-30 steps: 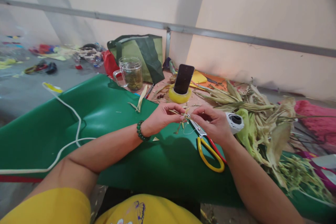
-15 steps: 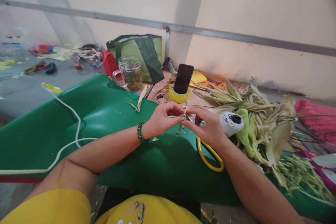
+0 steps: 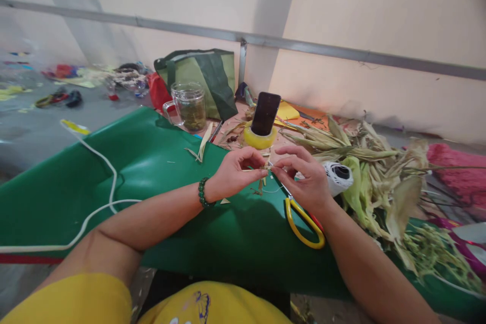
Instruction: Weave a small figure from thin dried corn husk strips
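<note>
My left hand (image 3: 239, 169), with a green bead bracelet at its wrist, pinches a small pale bundle of dried husk (image 3: 264, 181) between thumb and fingertips. Bits of the bundle hang below the fingers. Close against it, my right hand (image 3: 306, 174) is closed in a pinch on what looks like fine white thread (image 3: 274, 191), a loop of which shows under the hands. Beneath my right hand lie scissors (image 3: 290, 223) with yellow handles, partly covered. Just beyond that hand is a white roll (image 3: 339, 178).
A green sheet (image 3: 182, 243) covers the work surface. Behind it stand a glass mug (image 3: 189, 106), a green bag (image 3: 216, 78) and a phone (image 3: 266, 115) propped on a yellow tape roll (image 3: 260, 139). Dried corn husks (image 3: 395, 192) pile up at right. A white cord (image 3: 89, 220) crosses the left.
My right hand's fingers have shifted and lifted slightly, with its index and thumb now closer to the bundle. More of the scissors shows below. My left hand stays in place.
</note>
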A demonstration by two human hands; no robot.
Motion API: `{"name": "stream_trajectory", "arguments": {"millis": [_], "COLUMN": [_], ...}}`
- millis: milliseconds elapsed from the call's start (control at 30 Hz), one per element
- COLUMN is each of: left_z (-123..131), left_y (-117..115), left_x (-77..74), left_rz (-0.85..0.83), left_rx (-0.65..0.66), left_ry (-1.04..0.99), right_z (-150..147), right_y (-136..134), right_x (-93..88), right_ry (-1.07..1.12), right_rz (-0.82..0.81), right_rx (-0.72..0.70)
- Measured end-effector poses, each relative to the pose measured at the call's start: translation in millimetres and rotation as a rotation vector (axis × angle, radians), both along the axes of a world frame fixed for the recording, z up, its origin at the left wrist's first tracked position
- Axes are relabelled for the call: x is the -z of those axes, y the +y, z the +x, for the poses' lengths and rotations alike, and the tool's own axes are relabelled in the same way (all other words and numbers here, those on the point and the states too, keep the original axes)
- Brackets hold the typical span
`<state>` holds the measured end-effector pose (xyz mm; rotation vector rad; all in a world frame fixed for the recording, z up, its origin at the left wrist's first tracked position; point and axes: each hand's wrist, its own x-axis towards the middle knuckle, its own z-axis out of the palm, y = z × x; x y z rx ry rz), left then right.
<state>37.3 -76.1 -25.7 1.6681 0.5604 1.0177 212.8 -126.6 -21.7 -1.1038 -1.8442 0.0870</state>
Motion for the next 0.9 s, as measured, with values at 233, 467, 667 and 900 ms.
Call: {"name": "stream_trajectory", "arguments": {"millis": [233,467,667,900], "left_z": [1,-2,-3,-3], "left_y": [0,1,0,5], "left_x": [1.1,-2.4,-9.5,-9.4], "left_rz": [-0.061,-0.060,-0.098,-0.359], "left_rx": [0.033,0.006,0.057,0.193], "left_ry": [-0.031,0.036,0.118,0.129], "right_z": [-1,-1,3,8], "right_y": [-2,-2,8,4], "right_x": [-2.6,-4.5,1.8,-11.4], "right_ry": [-0.002,0.072,0.096,0.180], "right_rz": [-0.025,-0.196,-0.283,-0.619], "right_rx": [0.000,-0.080,-0.171,-0.298]}}
